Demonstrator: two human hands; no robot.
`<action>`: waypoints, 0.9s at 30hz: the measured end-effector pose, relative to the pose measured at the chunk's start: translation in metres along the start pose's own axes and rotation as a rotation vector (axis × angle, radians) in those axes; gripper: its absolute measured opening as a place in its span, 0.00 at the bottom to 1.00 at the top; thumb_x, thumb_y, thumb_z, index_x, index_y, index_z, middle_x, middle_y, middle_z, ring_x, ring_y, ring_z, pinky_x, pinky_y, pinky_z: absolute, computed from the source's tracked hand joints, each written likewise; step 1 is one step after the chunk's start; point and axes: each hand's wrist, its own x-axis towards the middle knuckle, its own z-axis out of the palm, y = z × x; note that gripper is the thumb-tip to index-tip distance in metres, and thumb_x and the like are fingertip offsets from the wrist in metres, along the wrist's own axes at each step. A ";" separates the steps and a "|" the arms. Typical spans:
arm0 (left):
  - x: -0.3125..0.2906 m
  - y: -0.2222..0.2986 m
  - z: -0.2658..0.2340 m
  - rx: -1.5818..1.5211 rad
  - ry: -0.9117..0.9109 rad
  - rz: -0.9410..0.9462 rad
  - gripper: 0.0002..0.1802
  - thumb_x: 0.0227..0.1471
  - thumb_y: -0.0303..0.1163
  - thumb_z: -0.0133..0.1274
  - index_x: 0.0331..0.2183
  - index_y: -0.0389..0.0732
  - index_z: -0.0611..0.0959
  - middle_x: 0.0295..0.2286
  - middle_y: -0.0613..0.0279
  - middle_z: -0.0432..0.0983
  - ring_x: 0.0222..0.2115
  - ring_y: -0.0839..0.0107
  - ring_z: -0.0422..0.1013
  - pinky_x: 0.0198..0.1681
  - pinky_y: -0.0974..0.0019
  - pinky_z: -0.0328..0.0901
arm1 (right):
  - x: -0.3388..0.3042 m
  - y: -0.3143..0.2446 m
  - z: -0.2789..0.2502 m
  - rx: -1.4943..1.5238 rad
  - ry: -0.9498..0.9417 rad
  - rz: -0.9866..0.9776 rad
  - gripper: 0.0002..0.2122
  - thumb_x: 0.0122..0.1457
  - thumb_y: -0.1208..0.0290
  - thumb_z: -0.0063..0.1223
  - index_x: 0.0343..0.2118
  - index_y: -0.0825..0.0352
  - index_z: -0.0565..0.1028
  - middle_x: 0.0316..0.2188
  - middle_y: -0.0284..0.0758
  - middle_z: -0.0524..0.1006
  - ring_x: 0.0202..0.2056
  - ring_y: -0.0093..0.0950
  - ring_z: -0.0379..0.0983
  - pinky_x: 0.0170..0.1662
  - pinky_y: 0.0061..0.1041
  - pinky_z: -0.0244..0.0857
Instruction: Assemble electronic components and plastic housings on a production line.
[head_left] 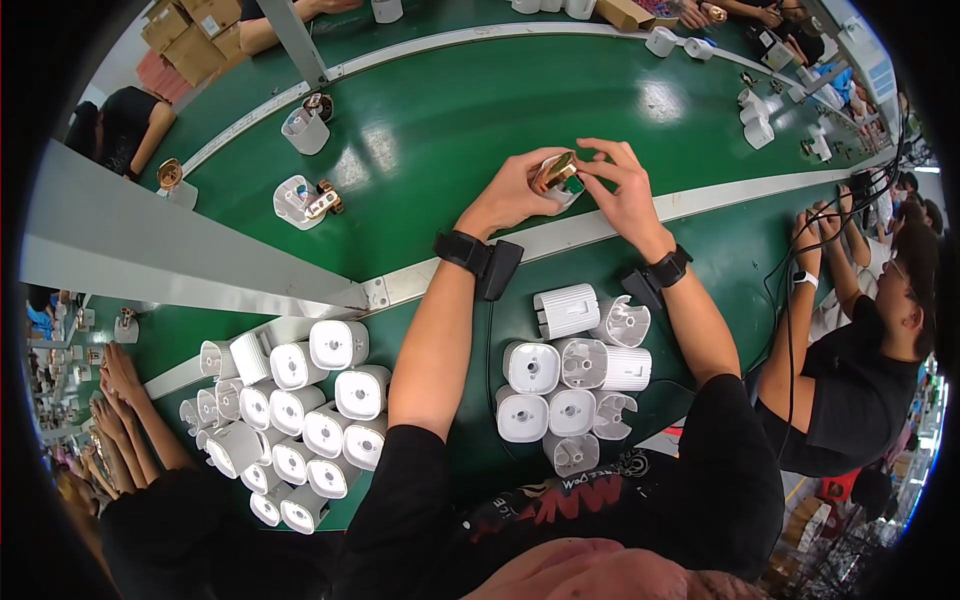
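Note:
Over the green belt, my left hand (508, 192) is closed round a white plastic housing (567, 197). A shiny gold-coloured part (553, 172) sits at the housing's mouth, with a small green circuit board (574, 185) beside it. My right hand (620, 190) meets it from the right, thumb and index finger pinched at the edge of the gold-coloured part and the board. What exactly lies between those fingertips is hidden. Both wrists wear black straps with a black box. The nearest other unit, a white housing with a gold-coloured part (322, 203), stands on the belt to the left.
Several white housings (572, 362) stand between my forearms, and a larger cluster (325, 430) is left of my left arm. A grey metal post (190, 230) rises at left. A pale rail (600, 222) borders the belt. Black cables (790, 300) hang at right, near a co-worker (850, 370).

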 end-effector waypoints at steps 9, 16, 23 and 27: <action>-0.006 -0.001 -0.004 -0.109 0.039 -0.029 0.34 0.38 0.19 0.63 0.52 0.35 0.76 0.39 0.67 0.75 0.38 0.79 0.69 0.45 0.73 0.65 | -0.011 -0.016 -0.005 0.207 -0.385 0.323 0.34 0.46 0.78 0.67 0.57 0.64 0.63 0.56 0.38 0.70 0.51 0.39 0.71 0.50 0.30 0.68; 0.000 0.003 0.006 -0.394 0.059 -0.045 0.29 0.38 0.22 0.64 0.47 0.33 0.78 0.37 0.65 0.77 0.36 0.76 0.72 0.44 0.70 0.68 | -0.005 -0.017 0.003 0.132 -0.159 0.166 0.35 0.45 0.77 0.69 0.55 0.64 0.61 0.54 0.40 0.72 0.52 0.42 0.72 0.53 0.34 0.69; 0.003 -0.010 0.003 -0.385 -0.019 -0.069 0.35 0.41 0.17 0.62 0.54 0.36 0.72 0.45 0.62 0.74 0.45 0.72 0.72 0.52 0.65 0.68 | -0.010 -0.004 0.009 0.109 -0.063 0.009 0.29 0.46 0.79 0.67 0.51 0.66 0.63 0.54 0.41 0.73 0.54 0.45 0.70 0.54 0.36 0.69; 0.002 -0.006 0.003 -0.371 -0.014 -0.090 0.36 0.41 0.17 0.62 0.54 0.37 0.72 0.46 0.62 0.73 0.46 0.72 0.72 0.52 0.65 0.68 | -0.010 -0.004 0.009 0.103 -0.093 0.008 0.29 0.45 0.81 0.65 0.50 0.66 0.63 0.55 0.41 0.72 0.54 0.46 0.70 0.54 0.37 0.68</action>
